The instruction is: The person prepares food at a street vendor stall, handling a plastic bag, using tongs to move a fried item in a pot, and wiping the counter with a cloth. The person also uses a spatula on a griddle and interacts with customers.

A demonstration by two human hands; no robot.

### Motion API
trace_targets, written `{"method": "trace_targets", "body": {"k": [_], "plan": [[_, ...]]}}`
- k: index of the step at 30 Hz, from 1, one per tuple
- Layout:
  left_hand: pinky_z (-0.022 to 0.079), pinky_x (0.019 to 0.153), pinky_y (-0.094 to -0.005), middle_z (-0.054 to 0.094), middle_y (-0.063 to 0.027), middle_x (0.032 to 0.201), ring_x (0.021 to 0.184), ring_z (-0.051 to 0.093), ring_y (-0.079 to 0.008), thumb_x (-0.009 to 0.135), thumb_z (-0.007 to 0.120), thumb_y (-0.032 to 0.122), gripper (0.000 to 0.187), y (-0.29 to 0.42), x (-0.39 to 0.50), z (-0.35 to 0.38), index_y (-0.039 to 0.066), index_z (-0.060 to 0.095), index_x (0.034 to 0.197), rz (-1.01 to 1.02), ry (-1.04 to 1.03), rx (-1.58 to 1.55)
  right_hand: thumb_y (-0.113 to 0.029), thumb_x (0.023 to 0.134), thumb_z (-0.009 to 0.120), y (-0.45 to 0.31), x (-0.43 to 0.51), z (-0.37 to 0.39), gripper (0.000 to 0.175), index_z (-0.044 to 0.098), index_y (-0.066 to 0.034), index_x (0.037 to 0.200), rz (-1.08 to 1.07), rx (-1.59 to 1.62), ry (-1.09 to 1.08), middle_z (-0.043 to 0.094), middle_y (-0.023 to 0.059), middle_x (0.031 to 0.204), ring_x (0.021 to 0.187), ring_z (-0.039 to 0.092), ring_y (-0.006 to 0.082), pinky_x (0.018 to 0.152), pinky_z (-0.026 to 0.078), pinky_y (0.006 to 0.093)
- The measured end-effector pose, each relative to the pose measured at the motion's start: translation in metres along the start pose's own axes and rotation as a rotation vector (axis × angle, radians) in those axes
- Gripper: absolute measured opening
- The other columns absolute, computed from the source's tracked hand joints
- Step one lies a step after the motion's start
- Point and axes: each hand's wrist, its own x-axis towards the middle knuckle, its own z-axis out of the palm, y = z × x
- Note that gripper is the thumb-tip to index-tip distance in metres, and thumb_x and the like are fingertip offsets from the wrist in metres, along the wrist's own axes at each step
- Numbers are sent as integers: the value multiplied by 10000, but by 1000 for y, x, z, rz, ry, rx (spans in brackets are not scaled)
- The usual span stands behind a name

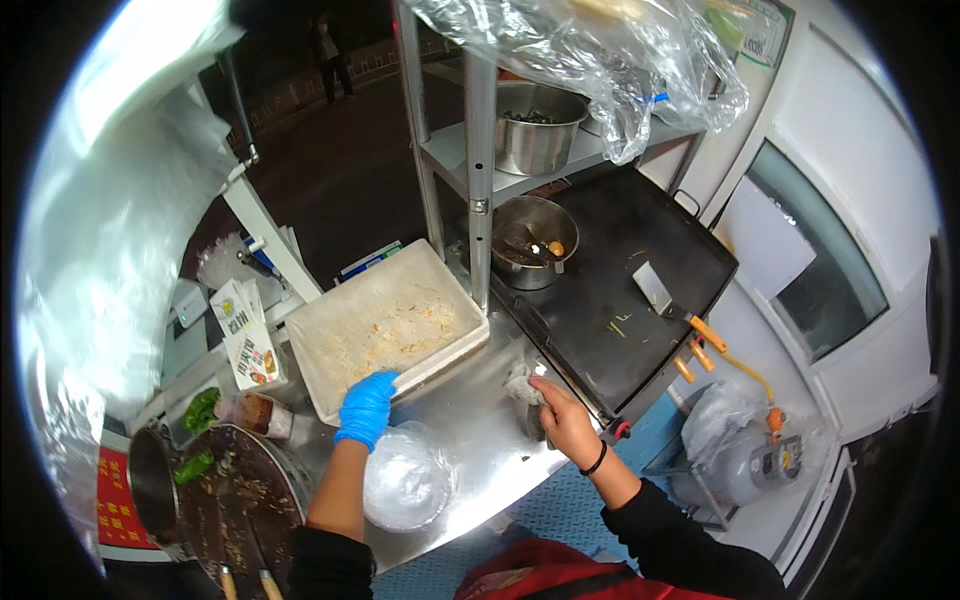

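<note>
My left hand (pixel 367 409), in a blue glove, lies at the near edge of a whitish rectangular tray (pixel 390 322) with crumbs on it; whether its fingers grip the rim cannot be told. My bare right hand (pixel 566 420), with a black band on the wrist, holds a grey cloth (pixel 523 382) on the stainless steel counter (pixel 480 450). Beside my left forearm stands a round container covered in clear plastic (pixel 409 476). To the right of the cloth is a black griddle (pixel 622 225), on which a metal spatula (pixel 664 296) with a wooden handle rests.
A steel pot (pixel 534 240) with a ladle stands on the griddle's left side, below a metal shelf (pixel 450 161) holding another pot (pixel 536 131). A large round pan (pixel 240 495) with wooden-handled utensils is at lower left. A gas cylinder (pixel 724 465) stands at right. A person (pixel 328 56) is outside.
</note>
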Motion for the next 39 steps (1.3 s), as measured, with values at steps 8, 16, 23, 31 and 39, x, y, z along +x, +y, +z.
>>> {"method": "trace_targets", "body": {"k": [8, 16, 23, 31, 39], "plan": [[425, 982, -430, 653, -127, 1139, 1084, 590, -347, 810, 729, 340, 452, 64, -85, -81, 78, 632, 1166, -12, 154, -247, -158, 824, 617, 56, -52, 51, 619, 435, -74, 1409, 32, -312, -132, 386, 166, 1489, 1399, 305, 392, 1098, 237, 591], [121, 1174, -574, 685, -107, 939, 962, 647, -257, 739, 742, 251, 289, 91, -180, -45, 46, 680, 933, -35, -308, 191, -92, 840, 555, -4, -72, 134, 593, 440, -102, 1421, 90, -180, -97, 389, 151, 1493, 1411, 313, 340, 1147, 213, 525], [230, 1156, -525, 671, -138, 960, 889, 655, -307, 727, 764, 172, 218, 125, -291, -114, 38, 646, 853, -323, -16, 68, -93, 921, 552, -33, -49, 128, 441, 489, -4, 1349, 154, 247, -183, 622, 207, 1216, 1121, 588, 208, 949, 456, 339], [407, 1041, -562, 571, -131, 851, 964, 597, -362, 788, 740, 163, 227, 180, -406, -128, 44, 619, 940, -275, 153, 261, -39, 776, 597, -22, 24, 214, 503, 539, -6, 1274, -96, -197, -63, 559, 228, 1280, 1212, 504, 394, 1052, 393, 425], [406, 1032, -583, 550, -139, 889, 1003, 562, -415, 737, 782, 187, 258, 186, -457, -122, 40, 619, 873, -398, 234, 222, 14, 820, 523, -57, 24, 219, 500, 534, -66, 1314, 165, 460, -451, 606, 119, 1254, 1169, 546, 208, 996, 411, 305]]}}
